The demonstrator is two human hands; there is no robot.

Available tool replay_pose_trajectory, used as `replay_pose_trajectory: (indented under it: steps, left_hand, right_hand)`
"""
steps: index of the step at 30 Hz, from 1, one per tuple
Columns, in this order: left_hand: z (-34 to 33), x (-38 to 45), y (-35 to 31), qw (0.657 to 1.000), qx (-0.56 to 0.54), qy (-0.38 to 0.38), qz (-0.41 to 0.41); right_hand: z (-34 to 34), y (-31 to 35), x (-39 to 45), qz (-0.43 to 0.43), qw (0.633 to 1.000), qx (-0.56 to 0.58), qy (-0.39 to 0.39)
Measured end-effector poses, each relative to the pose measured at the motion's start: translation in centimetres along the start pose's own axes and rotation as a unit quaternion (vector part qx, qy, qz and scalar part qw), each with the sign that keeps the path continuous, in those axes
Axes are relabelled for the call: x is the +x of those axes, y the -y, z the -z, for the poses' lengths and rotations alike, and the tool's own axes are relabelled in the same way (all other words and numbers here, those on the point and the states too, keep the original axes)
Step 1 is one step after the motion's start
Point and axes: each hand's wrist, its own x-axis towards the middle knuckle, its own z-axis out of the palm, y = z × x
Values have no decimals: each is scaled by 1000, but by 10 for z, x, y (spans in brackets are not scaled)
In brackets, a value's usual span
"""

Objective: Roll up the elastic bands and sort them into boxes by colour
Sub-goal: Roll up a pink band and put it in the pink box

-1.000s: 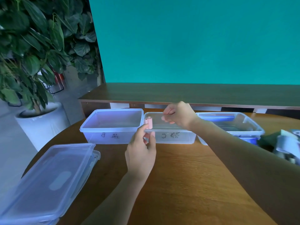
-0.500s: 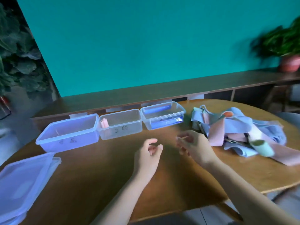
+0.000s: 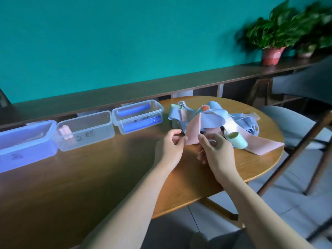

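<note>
A pile of loose blue and pink elastic bands (image 3: 213, 116) lies on the round wooden table (image 3: 89, 173), with a rolled green band (image 3: 238, 141) at its near side. A long pink band (image 3: 192, 133) hangs out of the pile toward me. My left hand (image 3: 169, 148) pinches its near end at the left corner, and my right hand (image 3: 214, 151) grips the right corner with curled fingers. Three clear boxes stand in a row: the left box (image 3: 27, 151), the middle box (image 3: 93, 139) with pink rolls (image 3: 65, 132), and the right box (image 3: 152, 108) with blue rolls (image 3: 133, 109).
A dark wooden ledge (image 3: 125, 92) runs behind the table under the teal wall, with potted plants (image 3: 273, 38) on its right end. A chair (image 3: 296, 123) stands at the table's right edge. The table's rim curves close on the right.
The pink roll left my left hand and now lies in the middle box. My view swung right, and both hands moved to the pile and took hold of a pink band's end.
</note>
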Motion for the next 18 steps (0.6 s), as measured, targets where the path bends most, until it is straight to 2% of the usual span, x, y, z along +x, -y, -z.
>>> replay_pose_trajectory:
  steps: [4, 13, 18]
  left_hand:
    - [-8, 7, 1, 999, 34, 7, 19]
    - [6, -11, -4, 988, -151, -34, 2]
    - [16, -22, -9, 985, -161, -37, -51]
  right_hand:
    - [-3, -2, 5, 0, 999, -27, 17]
    - [-4, -5, 5, -2, 1000, -30, -4]
    - [-2, -1, -2, 27, 998, -37, 36]
